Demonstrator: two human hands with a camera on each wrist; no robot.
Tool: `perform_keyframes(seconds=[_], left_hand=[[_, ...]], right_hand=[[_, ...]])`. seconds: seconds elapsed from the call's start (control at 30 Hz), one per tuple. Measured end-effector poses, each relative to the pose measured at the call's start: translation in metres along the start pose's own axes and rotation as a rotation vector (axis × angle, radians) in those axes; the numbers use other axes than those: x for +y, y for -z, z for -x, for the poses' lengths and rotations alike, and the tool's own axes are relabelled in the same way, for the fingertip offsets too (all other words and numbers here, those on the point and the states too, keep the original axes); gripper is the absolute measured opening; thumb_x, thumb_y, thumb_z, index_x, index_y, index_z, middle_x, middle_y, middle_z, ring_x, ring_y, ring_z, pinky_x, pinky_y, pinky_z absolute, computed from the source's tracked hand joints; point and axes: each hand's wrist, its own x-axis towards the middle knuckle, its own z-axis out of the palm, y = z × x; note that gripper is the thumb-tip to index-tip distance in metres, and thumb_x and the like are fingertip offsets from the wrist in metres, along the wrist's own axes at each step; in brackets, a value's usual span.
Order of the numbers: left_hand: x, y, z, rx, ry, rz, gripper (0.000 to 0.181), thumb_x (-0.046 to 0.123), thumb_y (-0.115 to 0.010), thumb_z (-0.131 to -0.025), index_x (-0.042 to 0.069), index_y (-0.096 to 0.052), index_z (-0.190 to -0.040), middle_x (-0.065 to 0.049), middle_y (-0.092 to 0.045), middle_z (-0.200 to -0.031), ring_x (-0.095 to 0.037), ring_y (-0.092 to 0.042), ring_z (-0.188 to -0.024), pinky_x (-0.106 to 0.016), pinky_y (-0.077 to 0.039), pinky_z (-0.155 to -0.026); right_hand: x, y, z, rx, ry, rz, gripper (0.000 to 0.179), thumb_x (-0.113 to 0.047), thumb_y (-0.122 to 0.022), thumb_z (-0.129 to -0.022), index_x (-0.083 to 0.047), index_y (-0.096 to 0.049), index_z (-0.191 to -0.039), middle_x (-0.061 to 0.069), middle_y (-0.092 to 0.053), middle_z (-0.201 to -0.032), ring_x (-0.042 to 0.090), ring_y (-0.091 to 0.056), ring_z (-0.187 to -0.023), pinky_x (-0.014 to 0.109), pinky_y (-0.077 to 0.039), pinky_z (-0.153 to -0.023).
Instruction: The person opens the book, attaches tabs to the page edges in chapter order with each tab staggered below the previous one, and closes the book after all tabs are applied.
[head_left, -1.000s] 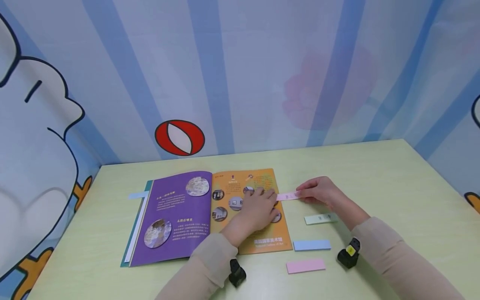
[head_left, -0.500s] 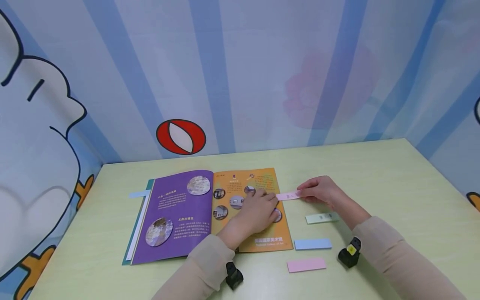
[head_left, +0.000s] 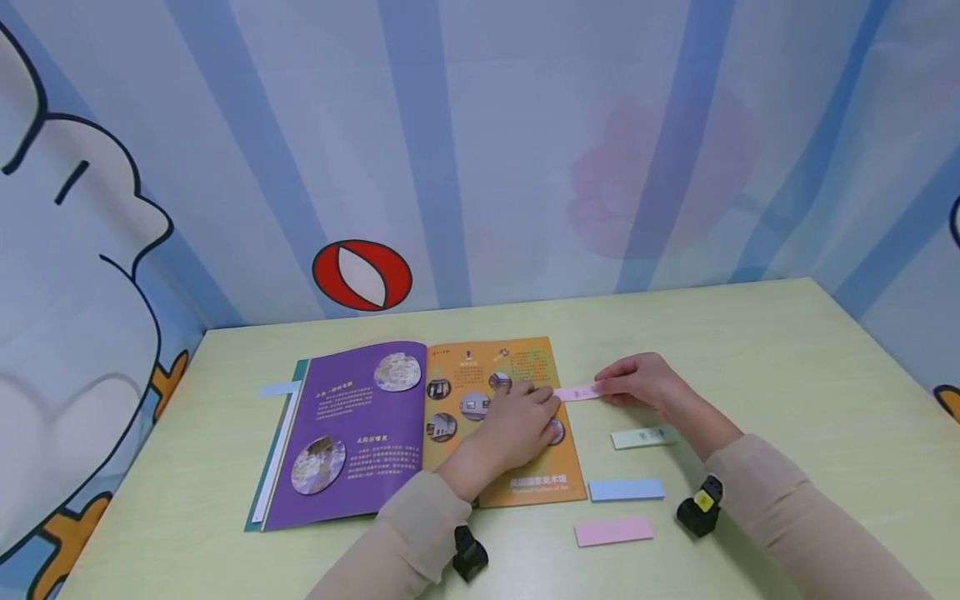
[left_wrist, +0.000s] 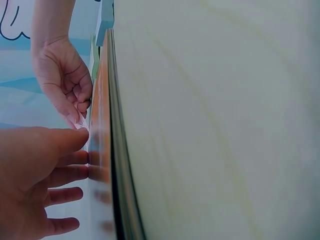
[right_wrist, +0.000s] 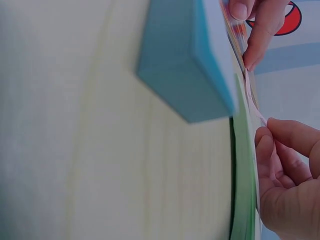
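Note:
An open magazine (head_left: pixel 352 442) lies on the table, purple page on the left and orange page on the right. My left hand (head_left: pixel 517 425) rests on the orange page with its fingers stretched toward the right edge. At that edge a pink sticky note (head_left: pixel 576 392) with small handwriting sticks out past the page. Thumb and fingers of my right hand (head_left: pixel 637 382) pinch the note's outer end. In the right wrist view the note (right_wrist: pixel 252 102) spans between both hands, slightly bent. The left hand's thumb and fingertips are right beside its inner end.
A green sticky note pad (head_left: pixel 643 437), a blue pad (head_left: pixel 626 490) and a pink pad (head_left: pixel 613 531) lie in a column right of the magazine. A pale blue sticky note (head_left: pixel 277 389) juts from the magazine's left side. A patterned curtain (head_left: pixel 510 167) stands behind the table.
Almost nothing differs. The left hand and forearm have shifted very slightly on the orange page; the right hand keeps its pinch on the pink sticky note.

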Motion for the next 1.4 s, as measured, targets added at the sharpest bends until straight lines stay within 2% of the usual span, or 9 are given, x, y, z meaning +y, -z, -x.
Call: perform_keyframes(seconds=[0.17,0.4,0.73,1.0,1.27,1.4], left_hand=[[0.002,-0.002,-0.003,-0.033,0.010,-0.009,0.045,0.038,-0.043,-0.098,0.017,-0.048,-0.138,0.001,-0.045,-0.141,-0.022,-0.041,-0.125,-0.053,-0.031,-0.103],[0.005,-0.003,-0.007,-0.085,0.057,-0.004,0.049,0.041,-0.040,-0.099,0.019,-0.040,-0.143,0.003,-0.036,-0.147,-0.021,-0.035,-0.131,-0.054,-0.028,-0.104],[0.004,-0.002,-0.007,-0.088,0.115,-0.012,0.053,0.044,-0.039,-0.098,0.017,-0.038,-0.144,0.003,-0.035,-0.147,-0.024,-0.035,-0.131,-0.049,-0.032,-0.103],[0.002,-0.002,-0.001,-0.098,0.103,-0.024,0.053,0.044,-0.038,-0.098,0.016,-0.038,-0.143,0.002,-0.034,-0.148,-0.023,-0.036,-0.130,-0.052,-0.029,-0.104],[0.000,-0.002,0.006,-0.121,0.046,0.086,0.051,0.042,-0.040,-0.098,0.016,-0.040,-0.143,0.002,-0.034,-0.148,-0.024,-0.033,-0.133,-0.052,-0.032,-0.102],[0.001,0.001,0.010,-0.122,0.023,0.095,0.052,0.042,-0.042,-0.098,0.016,-0.040,-0.143,0.002,-0.035,-0.147,-0.024,-0.033,-0.134,-0.050,-0.032,-0.103]], right_hand=[[0.000,0.002,0.000,-0.014,0.011,-0.012,0.027,-0.003,-0.067,-0.085,0.010,-0.063,-0.108,0.002,-0.064,-0.079,0.009,-0.061,-0.065,0.023,-0.053,-0.063],[0.001,0.001,-0.001,-0.014,0.009,-0.022,0.027,-0.003,-0.066,-0.085,0.010,-0.063,-0.108,0.002,-0.064,-0.078,0.009,-0.061,-0.065,0.023,-0.053,-0.063],[0.002,0.000,-0.001,-0.012,0.011,-0.030,0.027,-0.002,-0.067,-0.084,0.011,-0.063,-0.107,0.000,-0.065,-0.076,0.009,-0.061,-0.063,0.022,-0.053,-0.062],[0.002,0.001,-0.002,-0.011,0.011,-0.011,0.030,-0.004,-0.068,-0.084,0.011,-0.062,-0.109,0.002,-0.065,-0.079,0.009,-0.061,-0.064,0.023,-0.053,-0.063],[0.002,0.002,0.000,-0.024,0.030,0.002,0.031,-0.004,-0.067,-0.084,0.011,-0.061,-0.110,0.000,-0.065,-0.078,0.008,-0.062,-0.065,0.023,-0.053,-0.063],[0.002,0.002,0.000,-0.029,0.031,-0.007,0.032,-0.003,-0.066,-0.084,0.012,-0.060,-0.112,0.000,-0.065,-0.079,0.008,-0.061,-0.065,0.023,-0.053,-0.063]])
